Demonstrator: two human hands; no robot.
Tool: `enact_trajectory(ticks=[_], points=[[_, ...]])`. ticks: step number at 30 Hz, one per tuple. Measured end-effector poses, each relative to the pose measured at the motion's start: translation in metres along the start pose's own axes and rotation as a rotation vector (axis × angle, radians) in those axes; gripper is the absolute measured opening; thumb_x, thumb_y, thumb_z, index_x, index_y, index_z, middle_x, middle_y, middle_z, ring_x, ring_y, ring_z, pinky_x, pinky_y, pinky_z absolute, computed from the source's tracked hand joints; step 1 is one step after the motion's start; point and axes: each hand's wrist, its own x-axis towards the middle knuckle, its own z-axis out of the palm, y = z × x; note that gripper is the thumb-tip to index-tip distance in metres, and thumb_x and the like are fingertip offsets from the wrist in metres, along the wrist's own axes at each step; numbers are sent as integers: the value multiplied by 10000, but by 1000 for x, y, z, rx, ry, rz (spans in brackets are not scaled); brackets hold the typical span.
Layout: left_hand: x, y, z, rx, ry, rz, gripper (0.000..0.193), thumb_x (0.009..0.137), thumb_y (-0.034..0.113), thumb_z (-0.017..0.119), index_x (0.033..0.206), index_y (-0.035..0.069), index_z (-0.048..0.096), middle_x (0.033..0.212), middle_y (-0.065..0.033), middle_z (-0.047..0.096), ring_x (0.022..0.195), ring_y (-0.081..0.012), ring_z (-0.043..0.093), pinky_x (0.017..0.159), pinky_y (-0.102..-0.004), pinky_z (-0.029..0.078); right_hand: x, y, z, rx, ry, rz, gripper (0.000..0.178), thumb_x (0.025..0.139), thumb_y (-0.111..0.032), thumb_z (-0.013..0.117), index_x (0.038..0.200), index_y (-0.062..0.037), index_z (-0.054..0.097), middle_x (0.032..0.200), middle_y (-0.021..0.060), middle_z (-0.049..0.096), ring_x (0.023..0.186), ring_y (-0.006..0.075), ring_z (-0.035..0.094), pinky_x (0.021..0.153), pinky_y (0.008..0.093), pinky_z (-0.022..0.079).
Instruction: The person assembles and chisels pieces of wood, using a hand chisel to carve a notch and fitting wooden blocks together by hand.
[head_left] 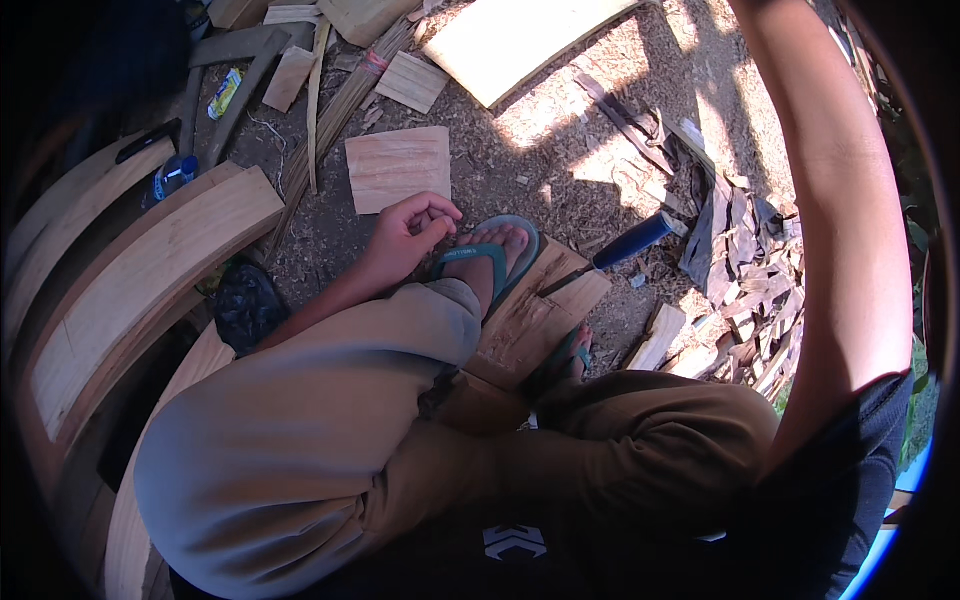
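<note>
My left hand rests beside my raised knee, just left of my sandalled foot. Its fingers are curled loosely inward, and nothing shows in them. My right arm stretches up along the right side and leaves the picture at the top, so the hand itself is out of sight. A chisel with a blue handle leans over a wooden block, its blade tip against the cut face. One foot in a green flip-flop presses on the block's upper left, the other foot is by its right side.
Curved wooden pieces are stacked on the left, with a black plastic bag beside them. A square board lies ahead of my left hand. A larger sunlit board lies farther off. Wood scraps and bark are heaped at right.
</note>
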Motion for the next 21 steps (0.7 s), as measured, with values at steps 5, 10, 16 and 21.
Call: enact_trajectory(ticks=[5,10,16,21], points=[[5,27,16,-24,-1,-8,145,946,28,595,1078,22,656,880,-9,659,720,-29,555,623,-191,442,-115,-10,36,110,28,38,1103,565,-455,884,1488,-148,364,1475,223,409,1381,385,364,1164,495,308],[-7,20,28,55,-107,12,152,949,42,597,1090,21,651,892,-27,669,698,-38,543,617,-197,445,-260,-44,87,140,-107,93,1081,562,-453,883,1465,-116,392,1491,202,396,1409,350,326,1191,491,268],[7,30,32,60,-122,185,168,965,87,594,1115,34,652,917,-28,686,679,-31,535,588,-189,423,-367,-50,52,-94,-232,59,1058,557,-451,881,1436,-78,426,1509,178,380,1442,309,280,1224,486,219],[0,90,4,74,-85,434,183,982,125,581,1138,66,655,964,-19,705,671,-36,544,557,-177,400,-388,-22,-141,-559,-331,-134,1040,553,-449,880,1413,-47,454,1524,157,367,1470,274,242,1251,481,178]])
